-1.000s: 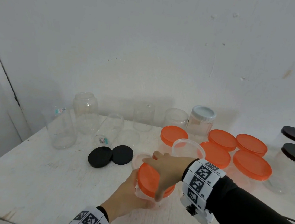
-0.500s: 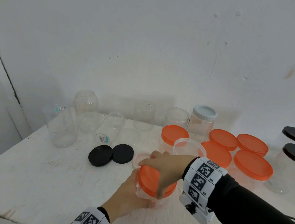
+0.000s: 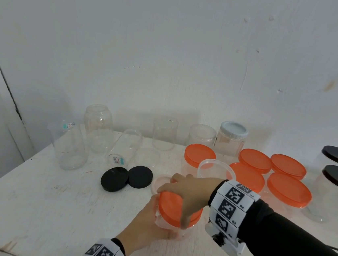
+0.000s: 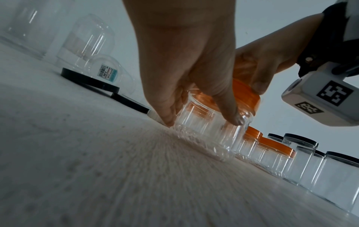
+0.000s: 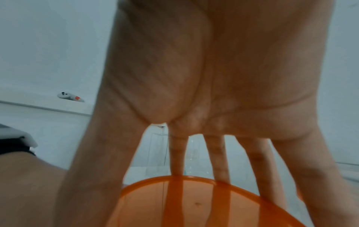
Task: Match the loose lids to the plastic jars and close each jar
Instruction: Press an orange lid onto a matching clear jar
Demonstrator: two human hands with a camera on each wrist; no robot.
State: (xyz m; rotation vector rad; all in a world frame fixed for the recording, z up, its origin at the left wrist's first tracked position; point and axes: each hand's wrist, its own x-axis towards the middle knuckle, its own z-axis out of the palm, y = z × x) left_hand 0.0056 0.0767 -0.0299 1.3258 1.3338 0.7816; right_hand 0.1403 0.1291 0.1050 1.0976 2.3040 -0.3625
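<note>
The orange lid (image 3: 175, 209) sits on a ribbed clear plastic jar (image 4: 209, 130) standing at the front of the bench (image 3: 49, 209), with the right hand (image 3: 190, 193) spread over it, its grip clamped on the lid's rim by curled fingers and thumb. The left hand (image 3: 148, 224) wraps its grip round the jar's wall from the left, fingertips reaching down to the bench. Behind lie two flat black lids (image 3: 126, 177), orange-lidded jars (image 3: 274, 177) and clear open jars (image 3: 99, 136), on rough white-painted wood against a plain white wall (image 3: 172, 54).
</note>
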